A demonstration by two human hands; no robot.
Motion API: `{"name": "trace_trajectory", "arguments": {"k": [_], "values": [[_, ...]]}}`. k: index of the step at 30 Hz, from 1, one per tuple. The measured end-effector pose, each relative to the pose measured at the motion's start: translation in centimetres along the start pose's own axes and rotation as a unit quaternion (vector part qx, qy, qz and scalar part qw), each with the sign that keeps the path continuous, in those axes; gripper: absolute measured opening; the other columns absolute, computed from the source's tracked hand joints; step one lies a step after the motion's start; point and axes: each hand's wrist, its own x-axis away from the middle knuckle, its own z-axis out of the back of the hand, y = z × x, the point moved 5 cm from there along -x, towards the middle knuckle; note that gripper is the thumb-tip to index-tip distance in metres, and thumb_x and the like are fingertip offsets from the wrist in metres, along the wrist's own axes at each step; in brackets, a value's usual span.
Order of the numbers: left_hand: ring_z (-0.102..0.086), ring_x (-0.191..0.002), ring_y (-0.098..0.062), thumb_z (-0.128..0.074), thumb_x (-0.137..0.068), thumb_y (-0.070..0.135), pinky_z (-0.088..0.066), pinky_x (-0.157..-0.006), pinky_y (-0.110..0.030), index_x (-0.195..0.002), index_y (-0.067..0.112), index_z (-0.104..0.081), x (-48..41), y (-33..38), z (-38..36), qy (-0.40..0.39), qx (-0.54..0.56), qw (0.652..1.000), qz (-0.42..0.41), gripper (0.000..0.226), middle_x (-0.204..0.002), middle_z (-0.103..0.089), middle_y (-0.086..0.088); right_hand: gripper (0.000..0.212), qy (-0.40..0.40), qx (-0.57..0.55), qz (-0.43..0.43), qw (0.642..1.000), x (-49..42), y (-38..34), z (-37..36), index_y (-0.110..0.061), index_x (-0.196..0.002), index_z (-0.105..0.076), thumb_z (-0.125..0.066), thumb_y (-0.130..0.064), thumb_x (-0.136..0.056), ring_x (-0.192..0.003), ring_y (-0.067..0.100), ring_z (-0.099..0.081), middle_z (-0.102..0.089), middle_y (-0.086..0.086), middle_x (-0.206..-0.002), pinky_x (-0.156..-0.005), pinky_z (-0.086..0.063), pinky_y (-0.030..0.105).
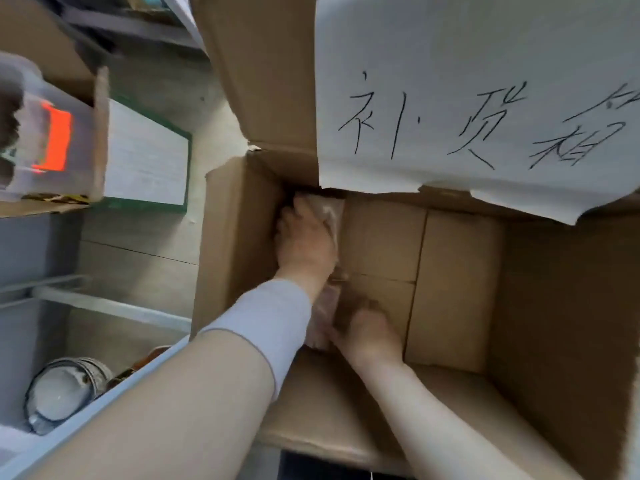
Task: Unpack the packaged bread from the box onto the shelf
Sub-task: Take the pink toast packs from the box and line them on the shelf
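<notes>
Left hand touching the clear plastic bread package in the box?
Touching. Head view: left hand grips the far end of the clear plastic-wrapped bread package inside the brown cardboard box.

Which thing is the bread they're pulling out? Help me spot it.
Start at the big open cardboard box with the handwritten white sheet on its flap. Against its left inner wall, the left hand and right hand grip a crinkly clear-wrapped package, the only shiny thing among bare brown cardboard.

Soft, even indoor light, slight motion blur throughout, wide-angle bending at edges, box interior shadowed.
</notes>
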Motion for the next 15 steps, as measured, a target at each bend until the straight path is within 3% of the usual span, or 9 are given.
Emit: {"name": "trace_trajectory", "arguments": {"k": [4, 8, 12, 15], "values": [[-0.024, -0.134, -0.035, -0.045, -0.094, 0.034, -0.028, -0.105, -0.045, -0.146, 0.007, -0.007, -1.4, 0.6, -2.5, 0.056, 0.006, 0.997, 0.06, 0.07, -0.147, -0.022, -0.02, 0.045, -0.009, -0.144, -0.042, 0.989, -3.3, -0.7, -2.3, -0.013, -0.122, -0.048, -0.056, -0.037, -0.086, -0.104, 0.025, -0.06, -0.06, 0.008, -0.117, -0.079, -0.049, 0.033], [-0.029, -0.132, -0.032, -0.071, -0.077, 0.03, -0.023, -0.106, -0.04, -0.144, 0.015, -0.009, -1.3, 0.3, -1.6, 0.08, 0.174, 0.978, 0.084, 0.093, -0.143, -0.033, -0.012, 0.034, -0.031, -0.209, -0.057, 0.976, -3.5, 0.7, -3.1, -0.016, -0.11, -0.061, -0.065, -0.032, -0.08, -0.099, 0.026, -0.065, -0.068, 0.007, -0.107, -0.08, -0.053, 0.034], [-0.031, -0.135, -0.028, -0.081, -0.066, 0.027, -0.029, -0.106, -0.037, -0.14, 0.015, -0.017, -1.5, 0.3, -1.4, -0.005, 0.279, 0.954, 0.107, 0.099, -0.141, -0.038, -0.008, 0.028, -0.03, -0.271, -0.082, 0.959, -2.1, 4.0, -1.5, -0.012, -0.099, -0.068, -0.073, -0.027, -0.076, -0.093, 0.022, -0.065, -0.07, 0.004, -0.097, -0.076, -0.048, 0.027], [-0.045, -0.124, -0.022, -0.08, -0.068, 0.012, -0.036, -0.093, -0.022, -0.131, 0.008, -0.032, -0.9, 0.3, -0.9, -0.035, 0.368, 0.925, 0.091, 0.079, -0.132, -0.047, -0.009, 0.029, -0.013, -0.306, -0.093, 0.947, -1.2, 6.5, 0.3, -0.007, -0.098, -0.064, -0.075, -0.023, -0.076, -0.092, 0.024, -0.063, -0.068, 0.01, -0.099, -0.07, -0.045, 0.024]]}}
